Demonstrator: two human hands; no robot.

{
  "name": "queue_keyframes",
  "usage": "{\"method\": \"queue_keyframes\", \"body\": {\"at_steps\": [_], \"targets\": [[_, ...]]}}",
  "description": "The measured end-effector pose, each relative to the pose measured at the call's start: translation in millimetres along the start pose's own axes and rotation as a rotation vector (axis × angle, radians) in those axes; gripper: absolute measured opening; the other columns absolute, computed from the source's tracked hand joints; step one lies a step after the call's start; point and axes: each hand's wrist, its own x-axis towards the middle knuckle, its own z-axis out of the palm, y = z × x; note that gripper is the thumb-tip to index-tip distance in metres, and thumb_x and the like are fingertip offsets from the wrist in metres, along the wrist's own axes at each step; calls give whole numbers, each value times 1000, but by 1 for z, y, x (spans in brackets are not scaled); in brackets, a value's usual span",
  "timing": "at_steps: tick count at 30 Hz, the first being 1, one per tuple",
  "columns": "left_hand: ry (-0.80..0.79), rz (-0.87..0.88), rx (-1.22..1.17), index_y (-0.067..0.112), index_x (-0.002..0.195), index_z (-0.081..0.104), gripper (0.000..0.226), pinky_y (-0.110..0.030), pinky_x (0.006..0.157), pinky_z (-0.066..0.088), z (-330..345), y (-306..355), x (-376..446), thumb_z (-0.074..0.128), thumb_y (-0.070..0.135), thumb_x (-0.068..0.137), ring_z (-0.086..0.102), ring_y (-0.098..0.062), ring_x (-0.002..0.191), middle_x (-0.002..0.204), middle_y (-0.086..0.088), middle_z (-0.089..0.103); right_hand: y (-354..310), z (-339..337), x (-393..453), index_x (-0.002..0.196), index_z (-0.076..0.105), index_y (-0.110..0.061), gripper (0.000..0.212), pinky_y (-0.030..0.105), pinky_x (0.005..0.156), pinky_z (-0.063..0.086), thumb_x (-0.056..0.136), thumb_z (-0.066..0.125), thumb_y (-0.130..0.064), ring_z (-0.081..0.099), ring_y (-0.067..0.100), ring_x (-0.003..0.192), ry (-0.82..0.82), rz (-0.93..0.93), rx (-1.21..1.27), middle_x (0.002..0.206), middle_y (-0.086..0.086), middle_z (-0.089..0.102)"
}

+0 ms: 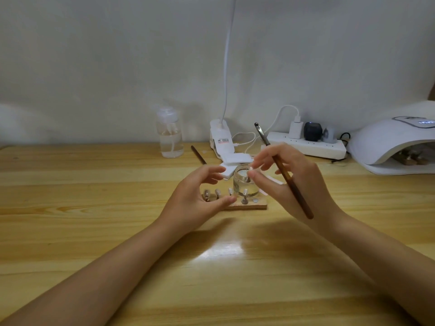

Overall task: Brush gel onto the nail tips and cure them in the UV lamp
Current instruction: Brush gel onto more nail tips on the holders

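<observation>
A small wooden holder (pixel 249 206) lies mid-table with several nail tips (pixel 230 191) standing on metal pegs. Right behind it is a clear glass jar (pixel 243 184). My left hand (pixel 200 196) hovers over the holder's left half, fingers apart and curled, thumb near the holder's front edge, holding nothing. My right hand (pixel 292 182) holds a brown-handled brush (pixel 286 176) that crosses the hand with its dark end pointing up and back. Its thumb and forefinger pinch something small and clear above the jar's mouth; what it is cannot be made out. The white UV lamp (pixel 386 147) sits at the far right.
Inside the lamp's opening lies another wooden holder (pixel 410 158). Along the wall stand a clear pump bottle (pixel 170 140), a white clip lamp (pixel 222 142) with its cable, and a power strip (pixel 308 148). White pads (pixel 235 159) and a second brush (pixel 199 155) lie behind the jar.
</observation>
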Motion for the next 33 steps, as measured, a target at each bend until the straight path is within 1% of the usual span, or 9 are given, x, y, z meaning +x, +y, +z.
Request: {"method": "queue_keyframes", "body": {"at_steps": [3, 6, 9, 13, 17, 20, 24, 29, 33], "targets": [[-42, -41, 18, 36, 110, 49, 58, -5, 75, 40, 0, -3, 0, 80, 35, 60, 54, 7, 88, 94, 16, 61, 5, -9, 4, 89, 56, -20, 21, 25, 67, 47, 76, 72, -17, 58, 4, 76, -59, -4, -28, 80, -14, 62], [-83, -65, 20, 42, 103, 47, 55, -6, 70, 40, 0, -3, 0, 80, 35, 61, 54, 6, 79, 86, 13, 64, 13, -15, 2, 90, 58, -16, 21, 25, 64, 47, 75, 73, -16, 58, 7, 75, -102, -16, -55, 80, -10, 63], [-82, -71, 12, 42, 98, 49, 49, -5, 66, 39, -1, -3, 0, 80, 28, 63, 54, 7, 72, 81, 11, 65, 20, -14, -4, 90, 57, -15, 24, 27, 64, 47, 74, 74, -14, 57, 8, 70, -133, -4, -61, 79, -6, 64], [-84, -67, 3, 41, 95, 50, 47, -1, 65, 36, -1, -4, 1, 80, 21, 65, 54, 11, 69, 77, 11, 66, 26, -11, -6, 92, 55, -20, 28, 31, 68, 50, 74, 75, -14, 58, 6, 69, -174, 16, -85, 78, -10, 63], [-89, -71, -10, 40, 94, 52, 45, -2, 67, 37, -1, -5, 1, 80, 19, 65, 55, 10, 70, 75, 12, 66, 30, -9, -7, 91, 51, -24, 31, 18, 67, 49, 74, 75, -14, 57, 4, 68, -178, 12, -83, 77, -13, 61], [-88, -67, -16, 39, 93, 53, 44, -3, 68, 38, -1, -6, 1, 80, 18, 65, 55, 9, 71, 75, 12, 66, 32, -8, -8, 91, 51, -23, 32, 9, 67, 45, 74, 75, -12, 56, 4, 68, -189, 12, -72, 78, -11, 61], [-84, -55, 3, 39, 93, 53, 44, -2, 67, 37, -1, -6, 1, 80, 18, 66, 54, 9, 71, 77, 11, 67, 34, -7, -8, 91, 51, -23, 33, 8, 68, 45, 73, 76, -12, 55, 2, 67, -199, 9, -62, 79, -7, 63], [-86, -39, 21, 39, 93, 52, 44, -2, 67, 36, -1, -6, 1, 80, 18, 66, 55, 8, 74, 77, 12, 67, 34, -6, -8, 89, 45, -36, 41, 10, 68, 46, 74, 75, -13, 57, 4, 69, -210, -6, -61, 78, -11, 61], [-84, -30, 21, 39, 93, 52, 43, -3, 68, 37, -1, -6, 1, 80, 18, 67, 55, 7, 76, 79, 10, 67, 36, -6, -9, 89, 44, -38, 43, 7, 68, 44, 73, 75, -14, 57, 8, 76, -214, -6, -65, 78, -12, 61]]}}
